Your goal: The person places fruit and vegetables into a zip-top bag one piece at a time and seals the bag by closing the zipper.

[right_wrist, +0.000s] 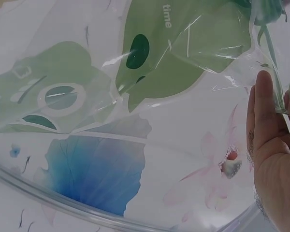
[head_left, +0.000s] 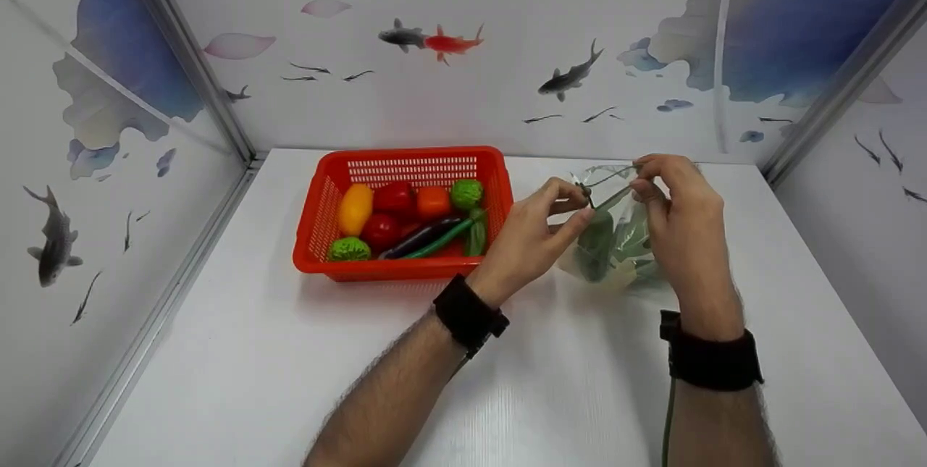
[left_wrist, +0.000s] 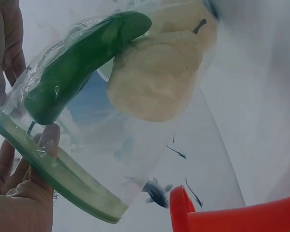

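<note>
1. We see a clear plastic bag [head_left: 624,239] over the right part of the white table [head_left: 217,351], its mouth held between both hands.
2. The left hand [head_left: 532,235] pinches the near-left part of the mouth between thumb and bent fingers; the right hand [head_left: 681,213] pinches the other end, thumb against forefinger, so the mouth is drawn apart into a narrow loop.
3. We cannot make out the right hand's outer fingers well from the head view, and the left hand and wrist cover the front right corner of the red basket [head_left: 313,224].
4. Inside the bag, the left wrist view shows us a long green vegetable [left_wrist: 84,70] and a pale rounded piece with a dark stem [left_wrist: 154,79]; another pale shape behind is partly hidden. Both forearms are cut off below.
5. For writing, we can read "time" on a green printed patch [right_wrist: 159,53] of the bag; the white marks on a second patch are too creased to read.
6. The table's back edge runs just behind the bag. The basket, filled with colourful produce [head_left: 398,224], stands just beside the left hand. We see bare tabletop toward the wearer and to the right of the right hand.
</note>
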Tool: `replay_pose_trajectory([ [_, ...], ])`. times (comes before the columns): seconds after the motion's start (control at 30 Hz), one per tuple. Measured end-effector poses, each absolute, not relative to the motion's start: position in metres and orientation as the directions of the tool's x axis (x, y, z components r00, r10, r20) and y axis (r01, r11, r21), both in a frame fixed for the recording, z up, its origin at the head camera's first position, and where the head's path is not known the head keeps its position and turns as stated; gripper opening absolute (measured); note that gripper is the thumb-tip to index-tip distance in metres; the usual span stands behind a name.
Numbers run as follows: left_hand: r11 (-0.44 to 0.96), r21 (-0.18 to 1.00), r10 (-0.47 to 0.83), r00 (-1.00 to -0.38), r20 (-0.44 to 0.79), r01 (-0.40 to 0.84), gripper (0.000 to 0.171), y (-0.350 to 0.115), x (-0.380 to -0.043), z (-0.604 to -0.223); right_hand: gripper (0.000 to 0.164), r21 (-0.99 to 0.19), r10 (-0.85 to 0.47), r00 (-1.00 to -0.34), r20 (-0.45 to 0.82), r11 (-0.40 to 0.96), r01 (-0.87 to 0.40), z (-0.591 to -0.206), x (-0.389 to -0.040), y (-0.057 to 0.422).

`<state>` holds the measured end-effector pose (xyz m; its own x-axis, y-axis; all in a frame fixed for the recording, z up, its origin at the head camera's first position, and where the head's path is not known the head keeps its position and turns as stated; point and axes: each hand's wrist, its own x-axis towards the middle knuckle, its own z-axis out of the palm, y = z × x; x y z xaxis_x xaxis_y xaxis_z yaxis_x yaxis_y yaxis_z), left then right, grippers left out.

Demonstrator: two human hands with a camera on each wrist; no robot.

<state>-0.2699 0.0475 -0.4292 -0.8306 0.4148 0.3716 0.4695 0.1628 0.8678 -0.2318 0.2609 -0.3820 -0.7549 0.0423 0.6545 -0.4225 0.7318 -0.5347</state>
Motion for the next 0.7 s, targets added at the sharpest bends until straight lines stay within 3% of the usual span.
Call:
replay_pose_trajectory([
  [0.43,0.376,0.737,0.346,-0.823,0.451,0.562,0.030,0.033,-0.269,-0.423,0.023,-0.544,0.053,-0.762,0.645,0.733,-0.409,-0.380,-0.231,0.264],
  [0.7,0.422,0.705,0.304,-0.822,0.482,0.570,0.031,0.014,-0.277,-0.420,0.021,-0.537,0.051,-0.756,0.652,0.735,-0.413,-0.381,-0.232,0.264],
])
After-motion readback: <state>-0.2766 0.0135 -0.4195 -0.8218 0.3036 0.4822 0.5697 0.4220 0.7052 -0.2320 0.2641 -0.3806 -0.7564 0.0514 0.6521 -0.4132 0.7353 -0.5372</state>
